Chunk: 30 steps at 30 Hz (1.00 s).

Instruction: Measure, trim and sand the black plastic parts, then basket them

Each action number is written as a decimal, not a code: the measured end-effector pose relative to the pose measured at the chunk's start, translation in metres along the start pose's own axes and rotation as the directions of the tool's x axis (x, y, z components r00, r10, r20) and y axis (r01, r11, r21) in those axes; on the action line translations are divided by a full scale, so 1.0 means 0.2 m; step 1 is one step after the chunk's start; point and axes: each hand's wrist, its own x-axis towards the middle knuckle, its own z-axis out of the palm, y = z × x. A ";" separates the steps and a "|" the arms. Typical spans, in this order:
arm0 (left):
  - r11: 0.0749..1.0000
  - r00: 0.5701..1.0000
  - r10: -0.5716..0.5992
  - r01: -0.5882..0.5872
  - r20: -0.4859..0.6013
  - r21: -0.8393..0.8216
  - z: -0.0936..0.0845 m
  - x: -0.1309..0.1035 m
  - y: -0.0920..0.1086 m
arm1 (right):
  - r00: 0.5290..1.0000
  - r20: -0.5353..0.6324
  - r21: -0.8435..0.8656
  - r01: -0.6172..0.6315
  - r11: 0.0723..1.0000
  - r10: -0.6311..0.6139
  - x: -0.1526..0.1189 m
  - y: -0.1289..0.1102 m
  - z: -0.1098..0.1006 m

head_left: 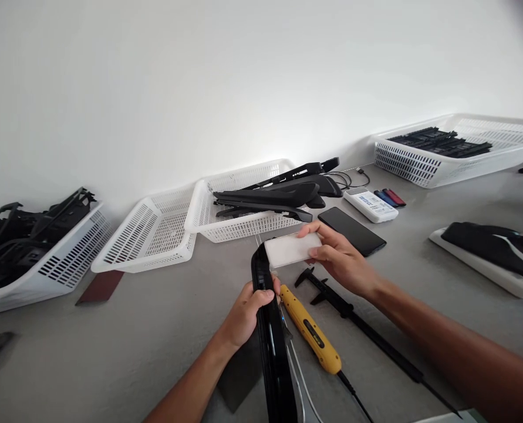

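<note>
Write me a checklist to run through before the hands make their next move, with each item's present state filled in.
1. Left hand has a grip on the black strip: ok.
2. Right hand has hold of the white block: ok, fingers and thumb at one end.
3. White block presses on the strip: cannot tell; it overlaps the strip's upper end in this view.
4. Yellow tool well away from the left hand: not ok, its upper end is right by the fingers.
5. Yellow tool switched off: cannot tell.
6. Caliper out of both hands: ok, lying on the table.
</note>
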 end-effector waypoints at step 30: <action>1.000 0.999 -0.004 0.003 -0.039 -0.017 0.00 0.02 0.01 | 0.992 0.015 -0.264 0.126 0.956 -0.127 -0.02 0.00 0.08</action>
